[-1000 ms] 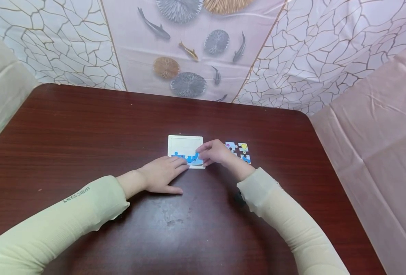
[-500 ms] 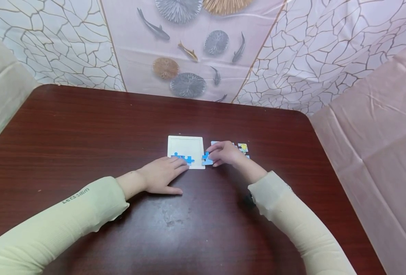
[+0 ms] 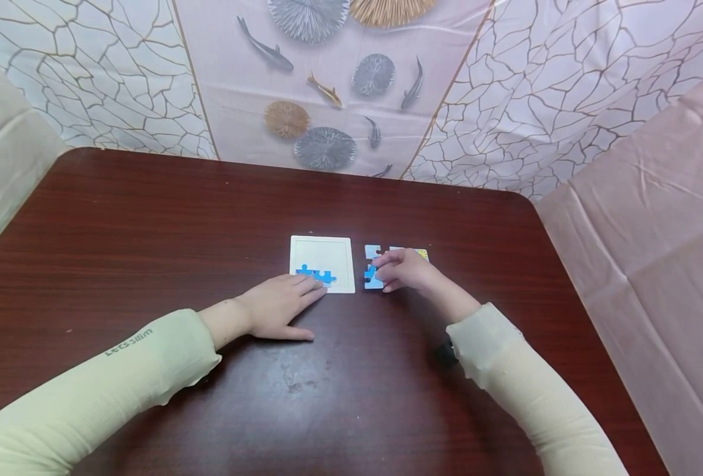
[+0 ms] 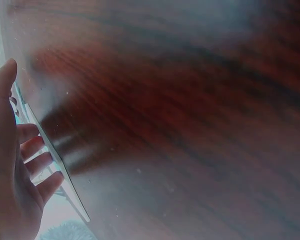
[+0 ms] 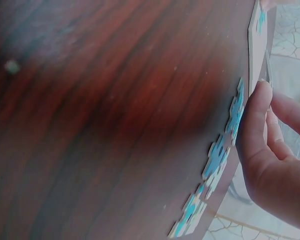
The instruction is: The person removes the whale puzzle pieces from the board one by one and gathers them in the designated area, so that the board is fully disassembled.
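A square white puzzle tray (image 3: 322,251) lies flat near the middle of the table. Blue puzzle pieces (image 3: 314,273) sit joined along its lower left side. My left hand (image 3: 279,305) rests with straight fingers over the tray's front left edge, its fingertips covering part of those pieces, its thumb spread apart on the table side. Just right of the tray, my right hand (image 3: 407,270) pinches a blue puzzle piece (image 3: 371,280) between thumb and fingers, low over the table. The right wrist view shows the thumb and fingertips close together beside the tray's edge.
More loose puzzle pieces (image 5: 217,157) lie on the table under and beside my right hand, one with a yellow sun (image 3: 423,254). The dark wooden table (image 3: 149,218) ends at a patterned cloth backdrop (image 3: 328,86).
My right hand has lifted the blue puzzle piece out of the tray's lower right and carried it right, beside the loose pieces. The left hand stays on the tray.
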The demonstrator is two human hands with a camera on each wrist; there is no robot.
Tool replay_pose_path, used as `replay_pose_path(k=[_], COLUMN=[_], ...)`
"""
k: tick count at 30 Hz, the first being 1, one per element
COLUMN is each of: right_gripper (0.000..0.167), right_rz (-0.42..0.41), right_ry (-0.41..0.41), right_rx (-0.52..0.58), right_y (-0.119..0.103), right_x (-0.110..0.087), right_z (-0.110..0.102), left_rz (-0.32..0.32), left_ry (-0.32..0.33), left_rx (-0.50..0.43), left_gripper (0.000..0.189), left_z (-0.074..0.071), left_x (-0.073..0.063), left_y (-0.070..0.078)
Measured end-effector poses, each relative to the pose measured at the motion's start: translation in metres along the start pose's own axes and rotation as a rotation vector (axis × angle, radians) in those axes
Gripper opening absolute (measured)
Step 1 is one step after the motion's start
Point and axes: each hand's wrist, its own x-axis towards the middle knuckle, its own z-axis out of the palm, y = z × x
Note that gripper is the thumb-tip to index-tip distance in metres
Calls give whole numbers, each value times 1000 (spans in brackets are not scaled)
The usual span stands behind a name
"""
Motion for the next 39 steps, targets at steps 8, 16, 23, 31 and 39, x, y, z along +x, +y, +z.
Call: replay_pose_path(k=[8,16,23,31,39], right_gripper=[34,36,39,40,40], right_rz=[8,50,94,94,98], right_ry=[12,19,33,28,16], right_rx=[-18,-25,-34,-36,-55], right_y=[10,20,31,42,50], right_x=[-6,-15,-22,-30,-34], right_z=[-13,-27,-39,-51,-61], left_rz=[3,2,6,15,6], left_ry=[-5,-4,-3,2,-6], left_rx=[5,13,17,19,12], left_gripper=[79,80,80,79,79], left_z=[1,4,3,3,1], left_x=[-2,-2,-2,-2,-2], left_y=[1,1,2,2,2])
